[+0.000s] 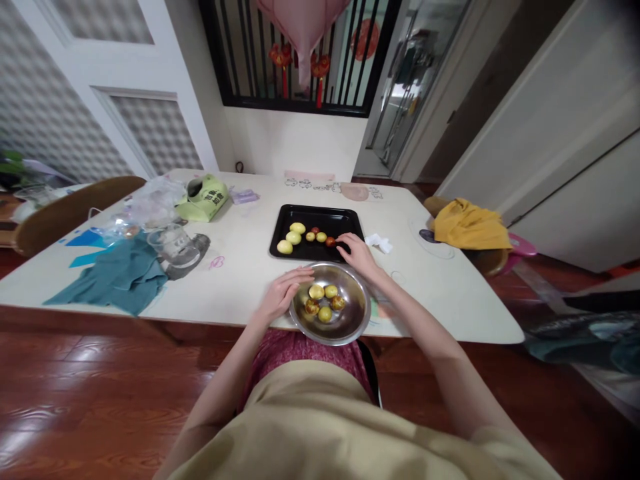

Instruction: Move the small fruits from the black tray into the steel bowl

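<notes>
A shiny metal bowl point(357, 313) sits at the table's near edge with several small yellow and brown-mottled fruits point(325, 313) inside. My left hand point(283, 293) lies at the bowl's left rim, fingers stretched out over it. Beyond the bowl is a black tray point(320, 215). Larger pale yellow fruits point(293, 237) are lined up on its left side. Small yellow and red fruits point(321, 237) lie nearer its middle. Over the tray's right side reaches my right hand point(356, 253), fingers curved and apart, fingertips beside a dark red fruit point(330, 242); contact is unclear.
A crumpled white tissue point(379, 243) lies right of the tray. On the left are a teal cloth point(117, 277), a clear plastic container point(173, 247), a green bag point(205, 199) and plastic wrapping point(155, 200). A yellow cloth point(470, 223) drapes a chair at right.
</notes>
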### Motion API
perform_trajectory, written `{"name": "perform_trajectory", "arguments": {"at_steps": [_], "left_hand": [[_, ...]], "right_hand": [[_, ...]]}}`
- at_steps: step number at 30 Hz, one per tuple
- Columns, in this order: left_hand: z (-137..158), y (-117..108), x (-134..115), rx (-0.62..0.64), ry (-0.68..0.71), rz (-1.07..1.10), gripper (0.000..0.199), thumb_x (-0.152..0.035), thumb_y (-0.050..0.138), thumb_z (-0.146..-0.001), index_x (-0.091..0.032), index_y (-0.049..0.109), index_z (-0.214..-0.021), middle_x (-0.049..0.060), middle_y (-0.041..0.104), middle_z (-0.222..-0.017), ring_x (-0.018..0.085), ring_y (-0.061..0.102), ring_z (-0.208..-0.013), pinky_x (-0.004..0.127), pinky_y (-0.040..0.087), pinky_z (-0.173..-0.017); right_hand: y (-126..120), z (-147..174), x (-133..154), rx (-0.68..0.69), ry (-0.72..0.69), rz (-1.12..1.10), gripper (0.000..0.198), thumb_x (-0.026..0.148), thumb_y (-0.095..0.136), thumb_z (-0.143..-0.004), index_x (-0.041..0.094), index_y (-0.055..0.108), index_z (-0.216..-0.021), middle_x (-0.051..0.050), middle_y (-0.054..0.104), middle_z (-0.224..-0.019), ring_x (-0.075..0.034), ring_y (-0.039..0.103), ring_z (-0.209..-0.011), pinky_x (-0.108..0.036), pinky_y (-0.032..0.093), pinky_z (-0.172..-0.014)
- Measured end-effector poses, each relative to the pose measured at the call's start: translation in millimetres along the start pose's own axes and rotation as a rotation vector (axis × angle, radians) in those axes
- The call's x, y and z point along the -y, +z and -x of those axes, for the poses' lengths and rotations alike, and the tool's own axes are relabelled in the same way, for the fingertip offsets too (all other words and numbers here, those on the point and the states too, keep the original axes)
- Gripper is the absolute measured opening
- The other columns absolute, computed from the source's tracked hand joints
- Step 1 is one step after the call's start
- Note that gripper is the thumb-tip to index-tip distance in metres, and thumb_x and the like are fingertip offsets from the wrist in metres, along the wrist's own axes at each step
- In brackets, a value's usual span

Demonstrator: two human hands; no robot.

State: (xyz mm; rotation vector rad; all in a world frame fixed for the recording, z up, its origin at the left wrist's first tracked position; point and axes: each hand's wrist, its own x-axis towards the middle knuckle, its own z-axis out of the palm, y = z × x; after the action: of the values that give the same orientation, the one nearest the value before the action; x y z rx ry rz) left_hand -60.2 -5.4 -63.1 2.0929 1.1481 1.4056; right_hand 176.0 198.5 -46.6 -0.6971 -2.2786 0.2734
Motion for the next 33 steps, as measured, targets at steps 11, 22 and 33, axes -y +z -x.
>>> {"name": "perform_trajectory", "arguments": {"at_steps": [11,22,33], "left_hand": [[0.9,-0.2,1.0,-0.002,-0.001,0.021,0.052,-0.043,0.031,-0.114,-0.022,0.076,-0.131,0.010,0.071,-0.144,0.027,0.064,-0.140,0.055,0.045,-0.127],[-0.2,0.0,-0.9,0.010,-0.023,0.014,0.055,-0.046,0.030,-0.114,-0.022,0.077,-0.128,0.011,0.072,-0.142,0.028,0.063,-0.141,0.057,0.044,-0.127],[-0.5,1.7,1.3,-0.016,0.000,0.037,0.053,-0.046,0.032,-0.114,-0.022,0.079,-0.124,0.010,0.075,-0.137,0.027,0.065,-0.138,0.054,0.047,-0.125]], "right_hand": [[32.7,-31.8,-11.5,0.105,0.142,0.112,0.020,0.014,0.081,-0.083,0.020,0.072,-0.100,-0.008,0.071,-0.103,-0.026,0.066,-0.091,-0.036,0.055,-0.079],[-1.4,-13.0,15.1,0.002,0.121,-0.068,0.026,0.014,0.066,-0.083,0.018,0.071,-0.109,-0.009,0.071,-0.105,-0.021,0.064,-0.081,-0.034,0.055,-0.073],[-53.1,72.3,112.5,0.150,-0.052,-0.246,0.028,0.019,0.065,-0.098,0.025,0.070,-0.125,-0.009,0.073,-0.124,-0.027,0.071,-0.116,-0.046,0.060,-0.103]]}}
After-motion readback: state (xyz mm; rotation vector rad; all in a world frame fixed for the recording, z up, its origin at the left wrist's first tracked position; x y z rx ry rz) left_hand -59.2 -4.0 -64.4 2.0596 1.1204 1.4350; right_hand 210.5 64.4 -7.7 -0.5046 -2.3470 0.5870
